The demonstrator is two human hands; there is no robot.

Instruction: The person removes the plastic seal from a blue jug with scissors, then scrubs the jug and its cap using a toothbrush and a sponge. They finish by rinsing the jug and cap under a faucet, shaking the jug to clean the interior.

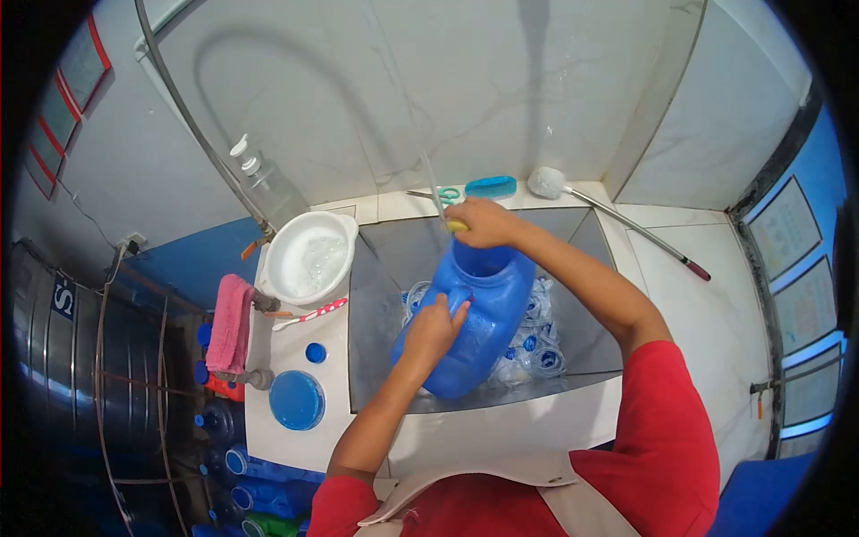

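- blue jug (479, 353) tilted in the sink (371, 309); sink set into the white counter (537, 431)
- jug's long axis slants; mouth (488, 258) toward sink's back edge, base toward the front edge and left of the mouth; mouth faces up and away from the wearer
- left hand (433, 331) on the jug's upper left side, fingers wrapped at the handle (460, 294), thumb up; looks gripping; jug body lies right of and below this hand
- right hand (483, 224) just beyond the mouth, on the side of sink's back edge; fingers curled round a small yellow piece (457, 225), partly hidden, maybe sponge; mouth lies just below this hand, toward the wearer
- right hand nearer the mouth, left hand nearer the base; right forearm comes across sink's right part, left forearm over the front edge near the front left corner
- thin clear strand beside right hand, hose or water, can't tell
- clear bundles with blue bits (541, 345) in the sink under and right of jug; where jug rests on them is hidden
- counter left of sink: white basin (279, 268) with suds near back left corner, small blue cap (315, 353), round blue lid (297, 400) near front left corner
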